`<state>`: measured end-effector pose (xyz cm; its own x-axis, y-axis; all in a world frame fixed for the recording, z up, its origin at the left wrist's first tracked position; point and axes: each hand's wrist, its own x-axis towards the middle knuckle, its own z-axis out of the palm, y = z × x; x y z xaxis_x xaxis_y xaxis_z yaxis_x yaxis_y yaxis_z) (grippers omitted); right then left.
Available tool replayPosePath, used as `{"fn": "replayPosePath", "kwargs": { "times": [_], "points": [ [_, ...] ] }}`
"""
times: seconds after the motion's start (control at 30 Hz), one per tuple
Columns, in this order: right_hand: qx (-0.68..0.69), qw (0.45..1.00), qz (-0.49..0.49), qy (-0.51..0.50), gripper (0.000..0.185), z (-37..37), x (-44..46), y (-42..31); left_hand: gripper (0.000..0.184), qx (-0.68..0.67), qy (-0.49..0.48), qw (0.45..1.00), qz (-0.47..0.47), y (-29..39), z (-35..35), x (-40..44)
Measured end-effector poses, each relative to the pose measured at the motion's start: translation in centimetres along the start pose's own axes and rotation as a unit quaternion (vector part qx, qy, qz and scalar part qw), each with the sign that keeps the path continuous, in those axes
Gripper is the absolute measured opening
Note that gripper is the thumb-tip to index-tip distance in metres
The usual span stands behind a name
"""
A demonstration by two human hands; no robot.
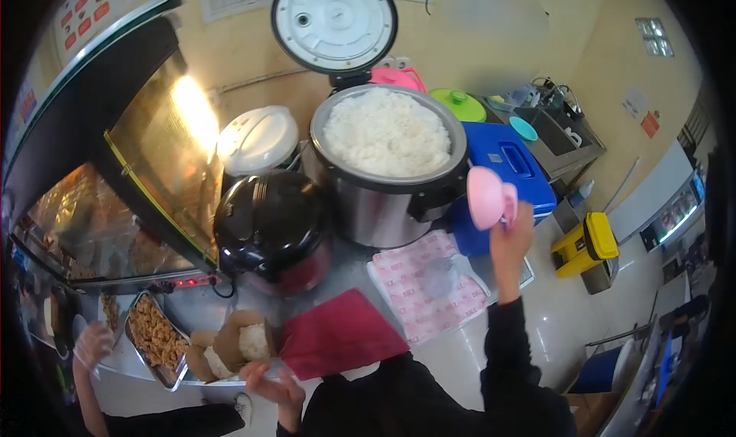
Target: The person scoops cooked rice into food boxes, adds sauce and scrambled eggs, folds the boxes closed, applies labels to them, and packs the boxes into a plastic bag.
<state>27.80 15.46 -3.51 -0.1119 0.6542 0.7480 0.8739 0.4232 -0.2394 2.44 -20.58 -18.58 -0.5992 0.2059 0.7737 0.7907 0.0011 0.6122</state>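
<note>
My right hand [512, 241] is raised at the right of the rice cooker, fingers closed around a small pink bowl [486, 198]. The large steel rice cooker [360, 207] stands with its lid up, full of white rice [387, 134]. Low in the view, my left hand [274, 385] is turned palm up with its fingers apart and nothing in it. Just above it are brown paper boxes [227, 337] with white rice inside. A dark red cloth [337, 336] lies on the counter right of the boxes.
A tray of fried chicken [159, 337] lies left of the boxes, near a co-worker's hand [93, 343]. Behind stand a black-lidded cooker [272, 222] and a lit glass display case [130, 176]. Printed paper sheets [406, 284] and a blue cooler box [506, 161] are at right.
</note>
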Motion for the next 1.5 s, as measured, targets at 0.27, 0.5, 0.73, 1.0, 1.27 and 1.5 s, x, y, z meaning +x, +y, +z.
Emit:
{"fn": "replayPosePath", "kwargs": {
  "times": [0.27, 0.5, 0.73, 1.0, 1.27, 1.5],
  "points": [
    [0.363, 0.928, 0.082, -0.018, 0.034, -1.1, 0.3, 12.7, 0.031, -0.413, -0.460, 0.760, -0.200, 18.6, 31.1, 3.6],
    [0.275, 0.808, 0.144, -0.501, 0.034, 1.5, -12.1, 18.1, 0.049, -0.308, -0.466, 0.738, -0.378, 20.9, 42.4, 3.4],
    [0.310, 0.895, -0.066, -0.314, 0.042, 2.5, -9.2, 17.4, 0.055, -0.378, -0.389, 0.660, -0.519, 24.7, 41.2, 6.1],
    [0.157, 0.982, -0.086, 0.056, 0.059, -2.0, 12.5, 17.0, 0.051, -0.419, -0.531, 0.736, -0.037, 30.8, 44.2, 17.2],
    [0.270, 0.961, 0.005, 0.060, 0.050, -0.7, 14.1, 20.0, 0.021, -0.064, -0.651, 0.736, 0.175, 25.9, 58.1, 14.2],
    [0.303, 0.946, 0.102, 0.044, 0.044, -0.9, 14.5, 21.5, 0.026, 0.162, -0.596, 0.748, 0.244, 18.1, 70.3, 4.2]
  ]
}}
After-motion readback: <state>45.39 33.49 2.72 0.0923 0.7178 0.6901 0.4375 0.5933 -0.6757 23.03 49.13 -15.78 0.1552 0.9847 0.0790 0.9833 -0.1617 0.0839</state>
